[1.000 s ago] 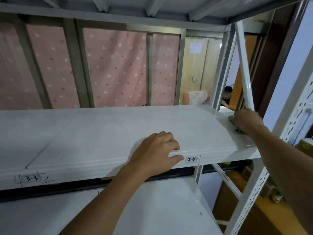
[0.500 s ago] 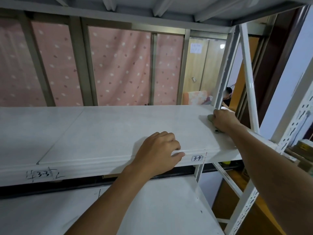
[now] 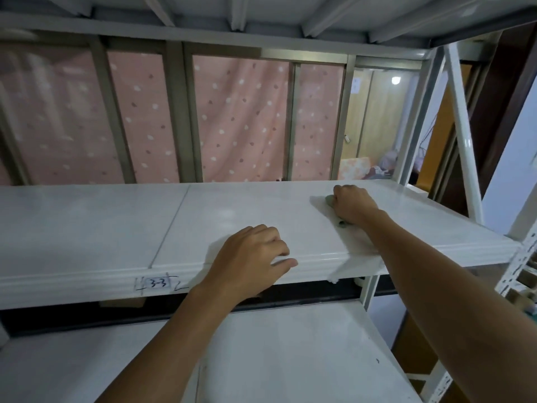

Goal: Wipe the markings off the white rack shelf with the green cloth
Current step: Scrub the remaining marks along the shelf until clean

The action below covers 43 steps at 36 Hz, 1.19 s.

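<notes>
Pressing green cloth (image 3: 330, 200) bunched under clenched right hand (image 3: 353, 205), at two o'clock on white rack shelf (image 3: 232, 210); left hand (image 3: 252, 261) released, flat at front edge.

White rack shelf (image 3: 247, 210) bears green cloth (image 3: 330, 200), both hands.

Shelf (image 3: 238, 216) glossy white painted metal; curtain (image 3: 241, 120) matt dotted cloth.

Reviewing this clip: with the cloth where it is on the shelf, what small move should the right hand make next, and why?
Probably sweep the green cloth leftward along the white rack shelf. The right hand presses it flat on the right panel, the left hand braces the front edge, and the panel's middle looks unwiped. The "3-3" marking sits on the front lip.
</notes>
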{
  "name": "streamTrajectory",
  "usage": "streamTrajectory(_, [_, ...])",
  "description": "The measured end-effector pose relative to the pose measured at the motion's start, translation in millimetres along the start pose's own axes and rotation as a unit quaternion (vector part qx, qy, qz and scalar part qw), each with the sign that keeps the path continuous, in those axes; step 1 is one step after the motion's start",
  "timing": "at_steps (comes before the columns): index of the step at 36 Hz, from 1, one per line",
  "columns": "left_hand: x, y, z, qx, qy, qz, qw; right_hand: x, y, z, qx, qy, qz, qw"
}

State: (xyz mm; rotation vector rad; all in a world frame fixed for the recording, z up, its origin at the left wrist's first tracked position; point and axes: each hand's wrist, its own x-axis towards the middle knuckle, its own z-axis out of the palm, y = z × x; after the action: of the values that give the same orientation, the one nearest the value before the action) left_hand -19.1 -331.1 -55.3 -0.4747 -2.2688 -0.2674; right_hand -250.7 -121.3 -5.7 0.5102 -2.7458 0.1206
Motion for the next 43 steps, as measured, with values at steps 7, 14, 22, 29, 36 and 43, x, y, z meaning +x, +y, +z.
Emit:
streamTrajectory(7, [-43.1, -50.0, -52.7, 0.043, 0.013, 0.031, 0.998, -6.0, -91.2, 0.4, 0.001, -0.006, -0.010, 1.000])
streamTrajectory(14, [-93.0, -113.9, -112.6, 0.074, 0.007, 0.030, 0.997, -15.0, -199.9, 0.3, 0.010, 0.001, -0.032, 0.999])
streamTrajectory(22, [-156.3, -184.9, -180.0, 0.058, 0.062, -0.050, 0.995, -25.4, -321.8, -0.5, 0.032, 0.001, -0.070, 0.997])
streamTrajectory(29, [-209.7, -239.0, -234.2, 0.081, 0.093, -0.065, 0.990, -33.7, -413.6, -8.4, 0.006, -0.018, -0.074, 0.997])
streamTrajectory(36, [-255.2, -284.5, -283.3, 0.099, 0.105, -0.071, 0.987, -42.2, -512.8, -9.7, 0.046, -0.008, -0.112, 0.993])
streamTrajectory(43, [-290.9, -323.9, -322.9, 0.146, 0.098, -0.069, 0.982, -48.0, -598.0, -10.9, 0.058, -0.018, -0.158, 0.986])
